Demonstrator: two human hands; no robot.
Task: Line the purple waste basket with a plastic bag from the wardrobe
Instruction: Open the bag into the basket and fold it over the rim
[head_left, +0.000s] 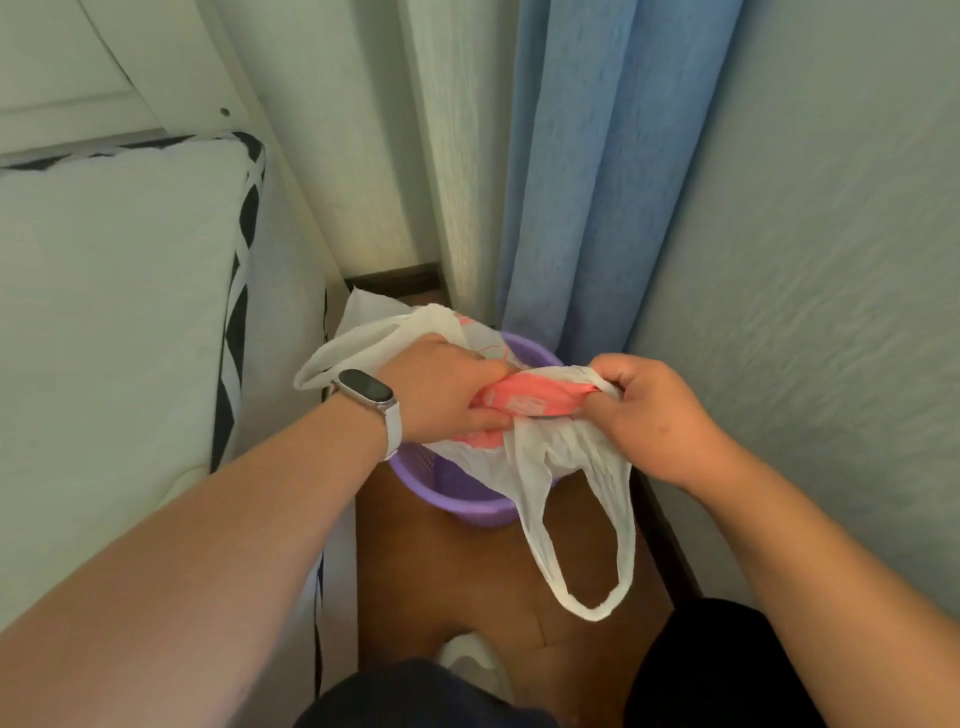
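Note:
The purple waste basket (452, 496) stands on the brown floor between the bed and the wall, mostly covered from above. Over it hangs a white plastic bag with pink print (540, 447), one handle loop dangling toward me and the other loop sticking out to the left. My left hand (447, 389), with a watch on the wrist, grips the bag's pink part on the left. My right hand (660, 410) pinches the bag's edge on the right. Both hands hold the bag just above the basket's rim.
A white mattress with a black-and-white border (119, 322) fills the left. A blue curtain (587, 182) hangs behind the basket, and a pale wall (821, 260) closes the right. A narrow strip of floor (467, 587) runs toward my dark-trousered legs, with a white slipper.

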